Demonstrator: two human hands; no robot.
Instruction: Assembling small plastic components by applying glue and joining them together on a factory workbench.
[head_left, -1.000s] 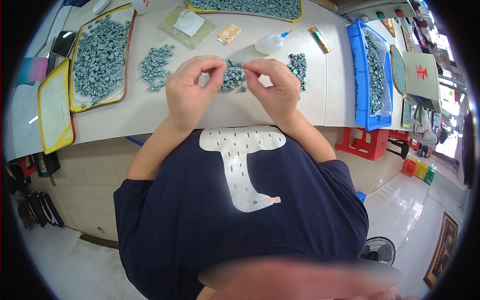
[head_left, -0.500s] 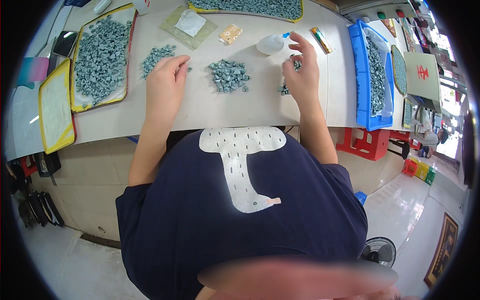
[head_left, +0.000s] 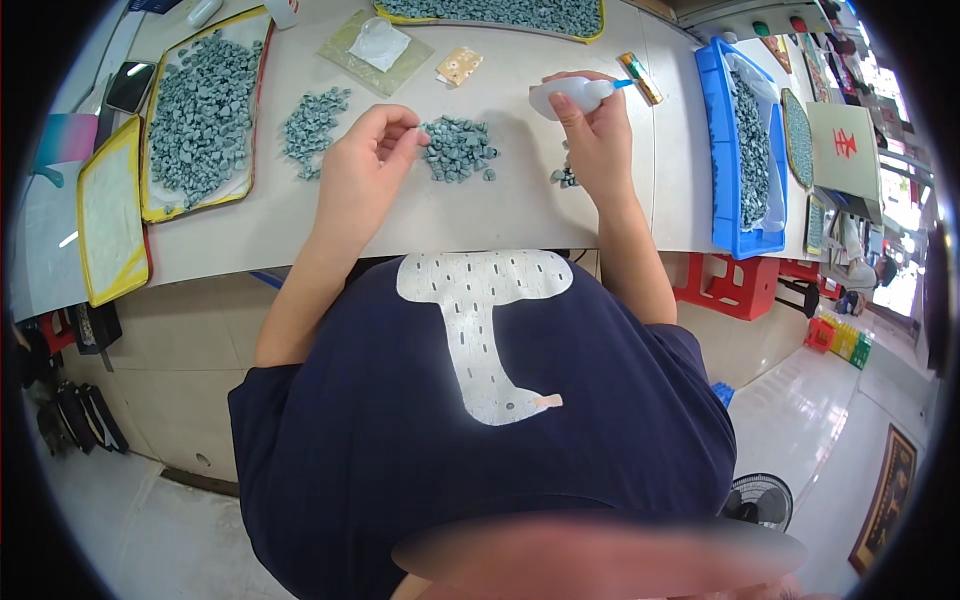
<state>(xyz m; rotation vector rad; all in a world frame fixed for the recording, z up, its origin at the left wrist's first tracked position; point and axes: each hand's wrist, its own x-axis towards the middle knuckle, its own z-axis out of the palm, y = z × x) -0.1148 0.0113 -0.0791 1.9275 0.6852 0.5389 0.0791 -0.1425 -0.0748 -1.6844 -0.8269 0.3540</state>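
Observation:
In my right hand (head_left: 598, 130) is a white squeeze bottle (head_left: 562, 97) with a thin blue nozzle that points to the right. It is lifted off the table and tilted on its side. My left hand (head_left: 372, 150) has its thumb and fingers pinched together beside the middle pile of grey-green stones (head_left: 458, 148); whatever the fingertips hold is too small to make out. Another loose pile of stones (head_left: 312, 125) lies to the left of that hand. A few stones (head_left: 566, 176) show beside my right wrist, partly hidden by it.
A yellow-edged tray of stones (head_left: 205, 120) stands at the left, a similar tray (head_left: 490, 14) at the back. A blue bin (head_left: 722, 150) stands at the right. A plastic bag (head_left: 400, 65), a patterned packet (head_left: 460, 66) and a lighter-like tube (head_left: 640, 78) lie at the back.
My right hand has picked up the bottle from the table and tipped it over. My left hand has moved right, from the left pile to the middle pile, its fingers now pinched.

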